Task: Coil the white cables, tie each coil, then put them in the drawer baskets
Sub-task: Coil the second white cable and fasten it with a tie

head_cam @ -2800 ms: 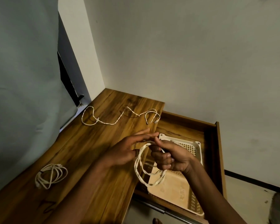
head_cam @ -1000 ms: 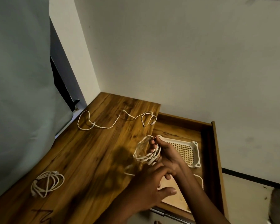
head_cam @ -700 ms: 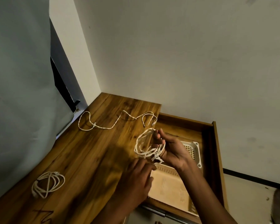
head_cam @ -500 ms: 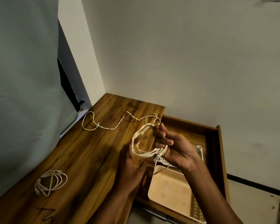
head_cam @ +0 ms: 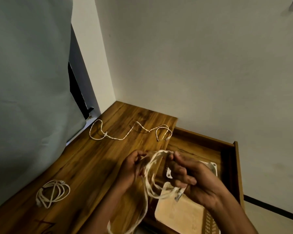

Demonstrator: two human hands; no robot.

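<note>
Item: white cable [head_cam: 150,173], loosely looped. We held it above the basket [head_cam: 179,217]: left hand [head_cam: 130,168] pinching the loops' top, right hand [head_cam: 191,178] curled round the opposite side. Loops hung lengthwise downward between both grips, tail trailing below, nearer the left hand.

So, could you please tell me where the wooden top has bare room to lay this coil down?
Bare wood lies between the loose cable at the back and the coiled cable near the front left. The right side is crowded by both hands and the open drawer.
</note>
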